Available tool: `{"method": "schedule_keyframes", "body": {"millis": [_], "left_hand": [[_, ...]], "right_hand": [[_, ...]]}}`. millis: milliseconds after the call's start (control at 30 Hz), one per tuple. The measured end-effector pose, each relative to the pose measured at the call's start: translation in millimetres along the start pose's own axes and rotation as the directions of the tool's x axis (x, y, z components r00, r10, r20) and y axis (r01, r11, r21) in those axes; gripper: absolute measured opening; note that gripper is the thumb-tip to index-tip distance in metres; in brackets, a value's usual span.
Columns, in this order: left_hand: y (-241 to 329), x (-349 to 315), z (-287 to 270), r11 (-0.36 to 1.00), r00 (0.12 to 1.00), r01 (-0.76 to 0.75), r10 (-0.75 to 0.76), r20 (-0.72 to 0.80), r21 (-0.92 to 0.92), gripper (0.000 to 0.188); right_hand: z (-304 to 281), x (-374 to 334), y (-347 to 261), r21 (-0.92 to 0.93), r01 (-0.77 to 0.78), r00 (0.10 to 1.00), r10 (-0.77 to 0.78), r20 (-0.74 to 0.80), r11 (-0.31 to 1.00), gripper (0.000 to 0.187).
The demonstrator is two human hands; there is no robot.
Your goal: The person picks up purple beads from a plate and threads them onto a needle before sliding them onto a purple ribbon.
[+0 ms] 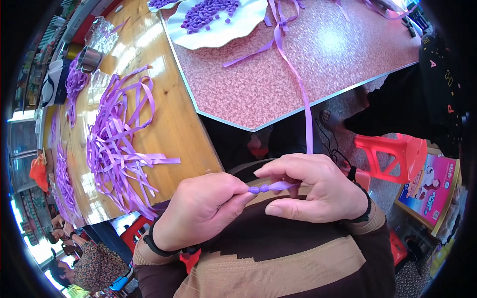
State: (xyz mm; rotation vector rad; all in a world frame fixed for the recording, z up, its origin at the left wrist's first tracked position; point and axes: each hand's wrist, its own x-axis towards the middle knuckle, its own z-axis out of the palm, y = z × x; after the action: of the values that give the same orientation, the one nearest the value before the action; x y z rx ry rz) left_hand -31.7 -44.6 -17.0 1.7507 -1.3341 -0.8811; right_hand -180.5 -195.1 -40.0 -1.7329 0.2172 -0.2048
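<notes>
Two-handed hold on a purple ribbon. The left hand, back uppermost, is pinched closed, thumb against forefinger, on the near end of a short row of purple beads; the beads project rightward from the fingertips. The right hand, just right of the beads, faces it with thumb and forefinger well parted; ribbon runs from the beads in behind its fingers, and whether these grip it cannot be told. Both wrists bend inward and wear dark bands.

Beyond the right hand, ribbon rises to a pink speckled table, where a white plate bears loose beads. Left of the grip, a heap of ribbons lies on a wooden table.

Lettering appears right of the grip: large coloured characters on a black cloth, and print on a pink-and-blue panel, partly too small to read. Any bead under the left fingertips is hidden; the plate is cut off above; shelving at far left is indistinct.
</notes>
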Motion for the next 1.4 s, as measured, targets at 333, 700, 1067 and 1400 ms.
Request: {"method": "schedule_keyframes", "body": {"millis": [333,700,1067,1400], "left_hand": [[-1.9,-3.3,4.0,0.981,0.992,-0.101,0.086,0.092,0.165,0.008],[-15.4,2.5,-10.6,0.911,0.872,0.352,-0.236,0.429,-0.215,0.011],[-13.5,-5.5,-14.9,0.969,0.884,0.236,-0.181,0.430,-0.077,0.012],[0.3,-5.9,-16.8,0.982,0.949,-0.013,-0.049,0.312,0.191,0.005]], "right_hand": [[2.0,11.6,5.6,-0.099,0.056,0.972,-0.032,0.233,0.994,0.016],[9.3,11.1,18.9,-0.026,0.157,0.971,-0.150,0.184,0.987,0.011],[10.7,16.7,23.5,0.065,0.183,0.945,-0.193,0.265,0.981,0.017],[3.6,22.1,11.3,0.012,0.001,0.907,-0.006,0.422,1.000,0.029]]}}
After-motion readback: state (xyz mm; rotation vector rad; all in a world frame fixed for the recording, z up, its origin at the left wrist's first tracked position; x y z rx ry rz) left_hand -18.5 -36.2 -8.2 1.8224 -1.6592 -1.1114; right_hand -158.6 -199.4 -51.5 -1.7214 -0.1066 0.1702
